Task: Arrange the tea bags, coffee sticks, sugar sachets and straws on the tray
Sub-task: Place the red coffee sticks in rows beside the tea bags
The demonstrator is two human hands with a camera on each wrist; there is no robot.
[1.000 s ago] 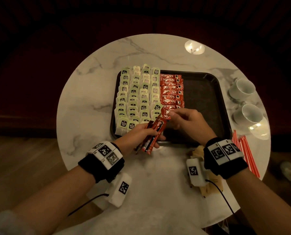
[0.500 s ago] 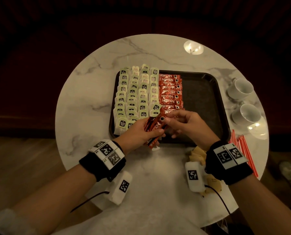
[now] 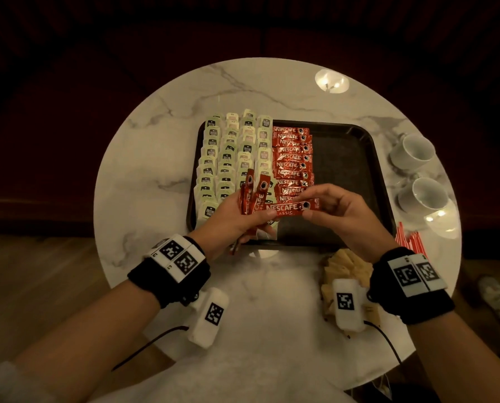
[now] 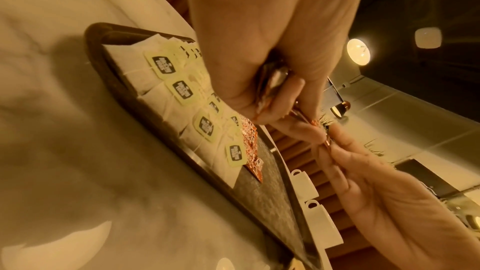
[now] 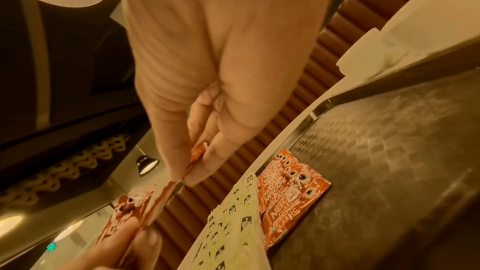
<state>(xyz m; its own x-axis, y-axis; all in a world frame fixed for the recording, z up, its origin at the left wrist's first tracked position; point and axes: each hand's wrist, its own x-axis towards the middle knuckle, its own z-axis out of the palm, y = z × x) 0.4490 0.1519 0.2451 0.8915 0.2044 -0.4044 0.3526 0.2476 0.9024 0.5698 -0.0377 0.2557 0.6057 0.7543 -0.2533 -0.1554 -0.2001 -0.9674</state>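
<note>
A dark tray [image 3: 359,158] lies on the round marble table. Rows of green-tagged tea bags [image 3: 228,158] fill its left part, and a column of red coffee sticks [image 3: 292,158] lies beside them. My left hand [image 3: 237,219] grips a bunch of red coffee sticks [image 3: 253,196] over the tray's near edge. My right hand [image 3: 339,210] pinches the right end of one coffee stick [image 3: 286,209], held level between both hands. The same stick [image 5: 197,155] shows edge-on in the right wrist view. The left wrist view has the tea bags [image 4: 182,91] below my fingers.
Two white cups [image 3: 417,173] stand right of the tray. Red-and-white straws [image 3: 408,239] lie at the table's right edge. Brown sugar sachets [image 3: 344,266] are piled near my right wrist. The tray's right half [image 5: 389,151] is bare.
My right hand has drawn one stick out of the left hand's bunch and turned it level. Both hands rose slightly over the tray's near edge.
</note>
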